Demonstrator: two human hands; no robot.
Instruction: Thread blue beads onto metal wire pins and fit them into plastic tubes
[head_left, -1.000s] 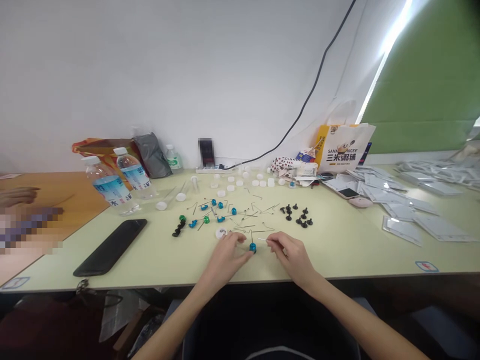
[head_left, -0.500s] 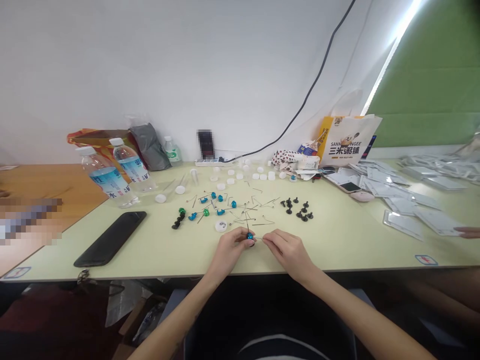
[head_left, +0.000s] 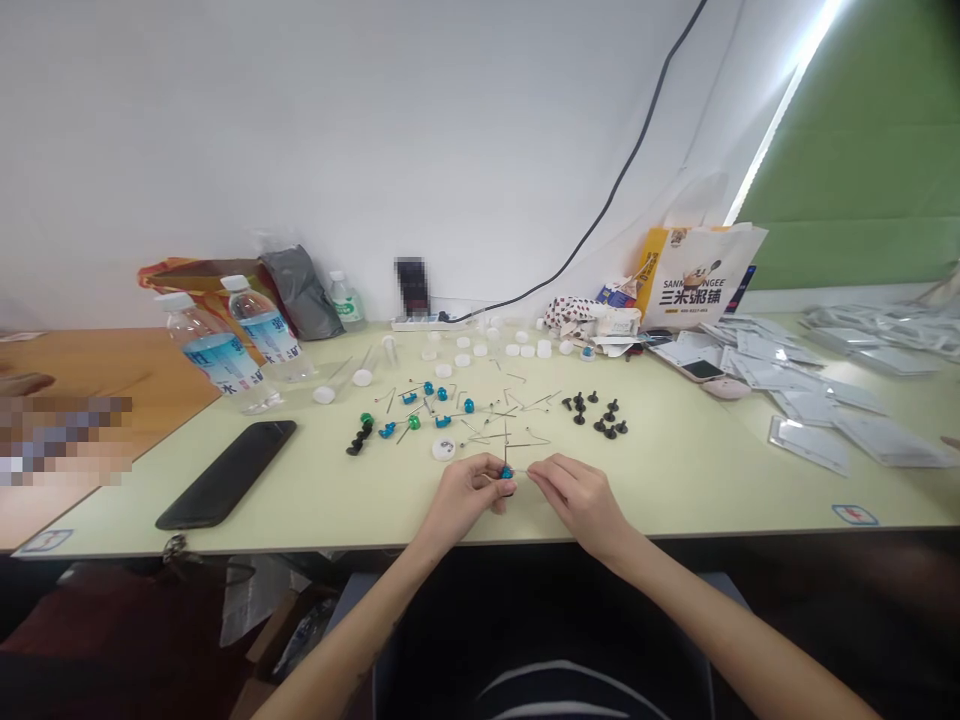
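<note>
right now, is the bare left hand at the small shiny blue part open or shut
Shut: the left hand pinches the small shiny blue part, its thumb pressed in beside its fingers.

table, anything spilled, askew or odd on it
No spill that I can see. Thin metal rods lie centrally at mixed angles, untidy next to the grouped black pieces; one blue item sits near white caps, away from other blue parts.

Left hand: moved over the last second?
Yes, to the right. Against the small round white plastic-looking cap, the left hand sits farther right, pinching the small rounded blue metallic-looking part.
</note>
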